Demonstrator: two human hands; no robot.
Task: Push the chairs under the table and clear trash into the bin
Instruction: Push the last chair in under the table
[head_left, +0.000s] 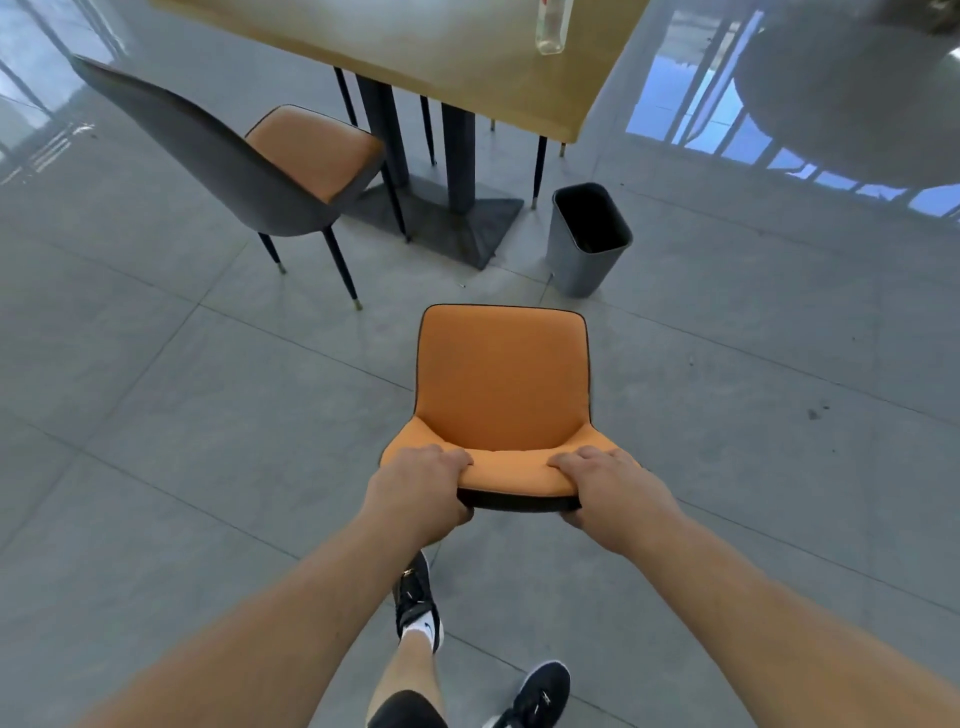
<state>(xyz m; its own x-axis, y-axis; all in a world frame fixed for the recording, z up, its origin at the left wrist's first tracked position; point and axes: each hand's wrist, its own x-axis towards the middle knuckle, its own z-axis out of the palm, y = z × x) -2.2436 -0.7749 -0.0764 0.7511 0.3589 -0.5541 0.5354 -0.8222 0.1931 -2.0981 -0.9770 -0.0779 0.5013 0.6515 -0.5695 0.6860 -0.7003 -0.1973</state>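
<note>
Head view: second chair (291, 161) far left beside table (467, 62), half tucked. Left hand (421, 488) and right hand (608, 493) both clamp near chair (501, 395) backrest top, chair short of table. Bin (589, 239) right of table base; bottle (553, 26) on tabletop.

Layout: two chairs, table, bin and bottle on a tiled floor.
Near chair (501, 384) stands well short of the table (467, 57); second chair (249, 156) left, seat partly under the table edge; bin (589, 239) right of the table base; bottle (553, 26) on the tabletop; left hand (418, 486) and right hand (610, 491) on the near chair's backrest.
</note>
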